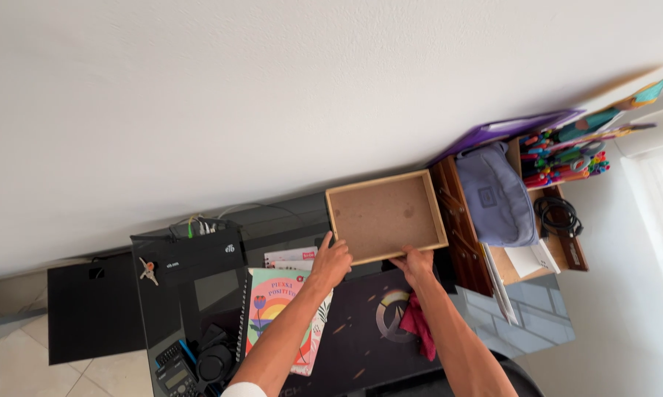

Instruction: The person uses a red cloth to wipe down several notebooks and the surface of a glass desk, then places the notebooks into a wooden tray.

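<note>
Both hands, left hand point(331, 262) and right hand point(417, 264), clamp the wooden frame point(386, 216) by its near edge; its long axis runs along the counter's point(361, 338) back edge, back panel facing up, front hidden, probably glass.

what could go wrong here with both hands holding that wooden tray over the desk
The left hand and right hand grip the wooden tray only along its near edge, so the far side could tip down. It sits close to the dark wooden organizer, so a swing to the right might knock it. If it slips, it could land on the colourful notebook just below.
</note>
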